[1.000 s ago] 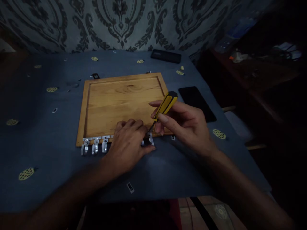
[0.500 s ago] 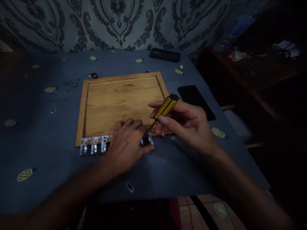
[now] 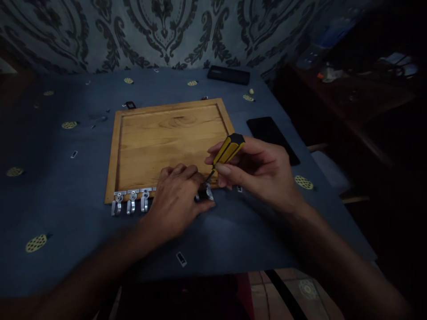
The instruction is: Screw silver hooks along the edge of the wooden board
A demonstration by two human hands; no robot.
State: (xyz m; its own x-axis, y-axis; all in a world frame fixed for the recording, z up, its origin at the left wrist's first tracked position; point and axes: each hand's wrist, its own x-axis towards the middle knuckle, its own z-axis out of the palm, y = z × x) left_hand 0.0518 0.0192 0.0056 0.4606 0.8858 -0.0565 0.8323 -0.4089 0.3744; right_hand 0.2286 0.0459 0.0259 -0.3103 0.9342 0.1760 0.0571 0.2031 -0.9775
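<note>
A wooden board [image 3: 167, 142] with a raised rim lies flat on the blue table [image 3: 66, 178]. Three metal hooks [image 3: 130, 201] are fixed along its near edge. My left hand [image 3: 176, 202] lies over that edge, its fingers closed on another metal hook [image 3: 206, 194]. My right hand [image 3: 256, 171] grips a yellow-and-black screwdriver [image 3: 228, 150], tilted, its dark tip down at that hook beside my left fingers.
A black phone [image 3: 271, 138] lies right of the board; a dark flat case [image 3: 228, 74] lies at the table's far edge. Small yellow discs [image 3: 36, 242] and tiny loose parts [image 3: 181, 259] dot the cloth. A dark cluttered shelf [image 3: 350, 93] stands to the right.
The screwdriver handle has dipped slightly and my right fingers have shifted round it. My left hand stays on the hook.
</note>
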